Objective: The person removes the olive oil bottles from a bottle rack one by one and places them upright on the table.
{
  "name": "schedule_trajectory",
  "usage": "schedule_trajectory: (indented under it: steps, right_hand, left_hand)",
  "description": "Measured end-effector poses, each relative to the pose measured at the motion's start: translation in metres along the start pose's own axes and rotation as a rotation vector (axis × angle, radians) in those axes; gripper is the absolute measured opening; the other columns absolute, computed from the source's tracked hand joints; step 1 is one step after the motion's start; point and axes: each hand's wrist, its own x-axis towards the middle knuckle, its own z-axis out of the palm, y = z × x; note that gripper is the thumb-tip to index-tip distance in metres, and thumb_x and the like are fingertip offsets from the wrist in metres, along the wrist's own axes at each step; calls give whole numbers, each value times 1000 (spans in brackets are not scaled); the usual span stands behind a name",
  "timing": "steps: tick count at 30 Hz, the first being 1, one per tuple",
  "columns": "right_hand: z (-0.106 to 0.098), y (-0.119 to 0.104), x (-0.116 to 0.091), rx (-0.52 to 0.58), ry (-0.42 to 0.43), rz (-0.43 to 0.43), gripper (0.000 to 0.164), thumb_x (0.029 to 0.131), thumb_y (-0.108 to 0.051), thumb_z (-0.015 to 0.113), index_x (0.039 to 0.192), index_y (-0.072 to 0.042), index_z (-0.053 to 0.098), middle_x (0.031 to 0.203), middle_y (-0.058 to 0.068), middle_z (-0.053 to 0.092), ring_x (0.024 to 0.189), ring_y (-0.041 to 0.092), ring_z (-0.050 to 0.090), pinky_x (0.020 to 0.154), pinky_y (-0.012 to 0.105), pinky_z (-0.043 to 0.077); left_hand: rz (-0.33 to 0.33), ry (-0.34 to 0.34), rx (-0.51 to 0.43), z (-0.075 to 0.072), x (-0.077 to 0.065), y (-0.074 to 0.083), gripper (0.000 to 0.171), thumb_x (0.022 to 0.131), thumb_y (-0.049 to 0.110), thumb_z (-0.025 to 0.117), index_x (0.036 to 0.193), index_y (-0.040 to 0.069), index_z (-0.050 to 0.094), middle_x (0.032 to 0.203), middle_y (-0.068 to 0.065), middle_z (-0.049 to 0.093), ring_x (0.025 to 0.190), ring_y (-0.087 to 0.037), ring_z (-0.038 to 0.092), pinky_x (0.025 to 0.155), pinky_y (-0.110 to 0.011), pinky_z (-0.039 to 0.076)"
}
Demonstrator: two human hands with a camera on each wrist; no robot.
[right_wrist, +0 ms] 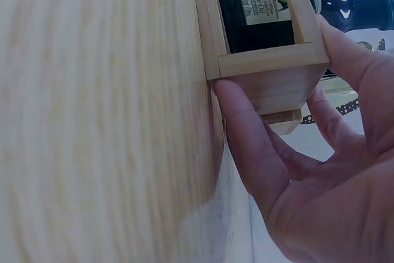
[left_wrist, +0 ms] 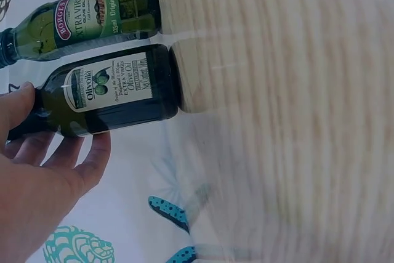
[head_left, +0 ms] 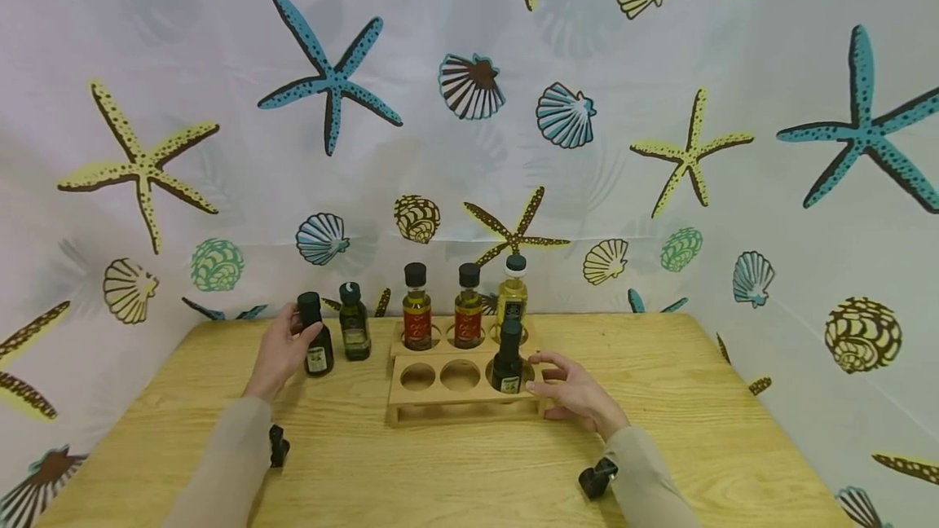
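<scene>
My left hand holds a dark olive oil bottle by its neck, thumb on one side and fingers round the other. The bottle stands upright on the table, its pale label facing forward. Close beside it is a green olive oil bottle. My right hand grips the right end of a two-tier wooden bottle rack, with its thumb near the upper edge and a finger at the lower corner. Another dark olive oil bottle sits in the front row's right hole; the other two front holes are empty.
On the rear tier stand two red-labelled bottles and a yellow oil bottle. The rack rests on a wooden table. A curtain printed with starfish and shells hangs behind the table and along its sides.
</scene>
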Motion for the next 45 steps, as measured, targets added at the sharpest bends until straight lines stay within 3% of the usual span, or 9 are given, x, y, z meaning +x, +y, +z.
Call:
schedule_trajectory:
  steps: [15, 30, 45]
  right_hand:
    - [0, -1, -1, -9, 17, -8, 54, 89, -27, 74, 139, -22, 53, 147, 23, 42, 110, 29, 60, 68, 42, 59]
    - [-1, 2, -2, -24, 5, -6, 58, 87, -34, 76, 139, -24, 53, 147, 23, 41, 112, 29, 59, 70, 39, 59]
    - [-1, 0, -2, -20, 1, -6, 59, 88, -33, 75, 141, -23, 52, 149, 23, 38, 123, 36, 54, 71, 40, 60]
  left_hand:
    - [-20, 59, -58, 6, 8, -13, 58, 106, 28, 44, 155, 8, 23, 151, -29, 36, 138, -47, 36, 107, -64, 34]
    - [-26, 140, -30, 11, 14, -17, 58, 105, 30, 46, 156, 8, 25, 148, -28, 41, 136, -45, 41, 108, -62, 35]
    - [-24, 116, -15, 6, 21, -19, 61, 105, 32, 45, 156, 8, 22, 152, -28, 36, 139, -47, 36, 109, -63, 33]
